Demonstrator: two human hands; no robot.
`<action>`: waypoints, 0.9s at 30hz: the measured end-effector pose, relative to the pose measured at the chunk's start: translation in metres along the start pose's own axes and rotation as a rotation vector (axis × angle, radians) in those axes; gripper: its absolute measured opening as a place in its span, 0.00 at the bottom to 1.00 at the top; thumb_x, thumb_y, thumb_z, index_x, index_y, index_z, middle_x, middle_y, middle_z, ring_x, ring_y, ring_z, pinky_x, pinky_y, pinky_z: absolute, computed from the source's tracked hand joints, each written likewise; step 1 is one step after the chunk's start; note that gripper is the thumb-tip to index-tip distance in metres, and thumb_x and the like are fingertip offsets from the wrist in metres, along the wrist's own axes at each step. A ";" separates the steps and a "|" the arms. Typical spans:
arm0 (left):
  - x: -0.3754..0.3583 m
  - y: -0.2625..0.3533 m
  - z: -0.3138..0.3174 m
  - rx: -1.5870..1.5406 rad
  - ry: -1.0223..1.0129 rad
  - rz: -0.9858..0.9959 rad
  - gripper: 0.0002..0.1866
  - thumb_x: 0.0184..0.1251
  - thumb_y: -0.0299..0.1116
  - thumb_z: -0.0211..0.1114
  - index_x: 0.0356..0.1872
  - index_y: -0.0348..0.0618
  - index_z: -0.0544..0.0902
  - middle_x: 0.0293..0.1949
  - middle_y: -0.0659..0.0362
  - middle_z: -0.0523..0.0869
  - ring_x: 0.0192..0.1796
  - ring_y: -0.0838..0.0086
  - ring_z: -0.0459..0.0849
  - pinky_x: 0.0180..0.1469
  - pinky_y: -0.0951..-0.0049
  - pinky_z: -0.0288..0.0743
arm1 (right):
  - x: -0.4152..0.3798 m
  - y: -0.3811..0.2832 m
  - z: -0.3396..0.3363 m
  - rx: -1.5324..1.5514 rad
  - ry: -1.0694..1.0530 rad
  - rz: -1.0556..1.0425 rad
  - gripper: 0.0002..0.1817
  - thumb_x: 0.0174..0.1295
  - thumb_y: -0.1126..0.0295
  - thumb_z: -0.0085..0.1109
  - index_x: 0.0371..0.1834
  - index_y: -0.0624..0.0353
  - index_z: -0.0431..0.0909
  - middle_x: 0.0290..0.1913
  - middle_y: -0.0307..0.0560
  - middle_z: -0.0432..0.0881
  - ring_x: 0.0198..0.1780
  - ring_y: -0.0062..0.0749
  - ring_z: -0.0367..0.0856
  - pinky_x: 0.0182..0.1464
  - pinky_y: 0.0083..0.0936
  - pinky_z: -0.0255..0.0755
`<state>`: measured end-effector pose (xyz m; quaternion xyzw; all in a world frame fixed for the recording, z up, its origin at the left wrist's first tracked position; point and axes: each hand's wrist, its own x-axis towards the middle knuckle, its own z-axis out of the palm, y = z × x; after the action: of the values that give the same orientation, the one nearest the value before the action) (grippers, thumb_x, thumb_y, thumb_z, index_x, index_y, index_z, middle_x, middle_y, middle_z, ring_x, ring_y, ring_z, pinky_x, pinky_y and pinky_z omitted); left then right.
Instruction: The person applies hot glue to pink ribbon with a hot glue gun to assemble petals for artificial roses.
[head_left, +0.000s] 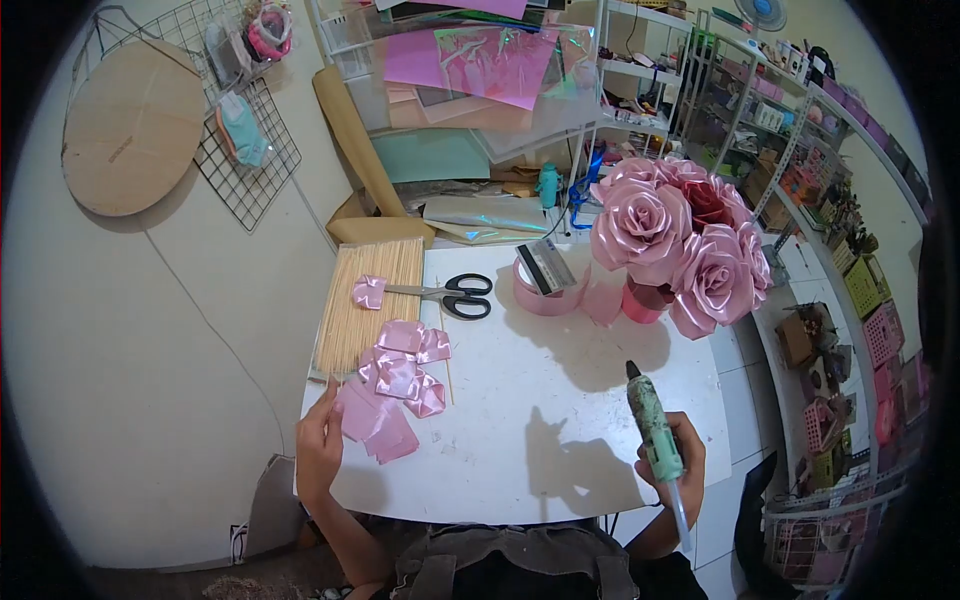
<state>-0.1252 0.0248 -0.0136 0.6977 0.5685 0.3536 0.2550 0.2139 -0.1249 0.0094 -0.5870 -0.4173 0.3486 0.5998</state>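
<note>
My right hand (pixel 672 462) is wrapped around a green, stained hot glue gun (pixel 655 430), its dark nozzle pointing up and a clear glue stick poking out at the bottom. At the table's left edge, my left hand (pixel 320 437) has its fingers closed at the border of a flat pink satin square (pixel 357 412). More flat squares (pixel 390 438) overlap beside it. Above these lies a small heap of folded satin petals (pixel 397 376). Another folded petal (pixel 369 292) rests on a bundle of thin wooden sticks (pixel 350 325), near the blades of black-handled scissors (pixel 466 296).
A roll of pink ribbon (pixel 535 298) with a grey card-like box (pixel 545 266) on it stands at the table's back. Large pink satin roses (pixel 645 235) rise from a pink pot (pixel 645 303) at the right. Loaded shelves (pixel 815 200) line the right side.
</note>
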 end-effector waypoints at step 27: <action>-0.023 0.087 0.110 -0.556 0.226 0.249 0.11 0.40 0.15 0.66 0.28 0.31 0.76 0.32 0.53 0.77 0.32 0.77 0.77 0.31 0.83 0.71 | 0.007 0.020 0.090 -0.042 -0.136 0.092 0.19 0.49 0.66 0.61 0.42 0.63 0.70 0.32 0.44 0.78 0.32 0.24 0.78 0.35 0.17 0.71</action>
<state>0.0119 -0.0122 -0.0204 0.6217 0.3854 0.5991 0.3256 0.1365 -0.0797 -0.0136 -0.5928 -0.4369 0.4061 0.5411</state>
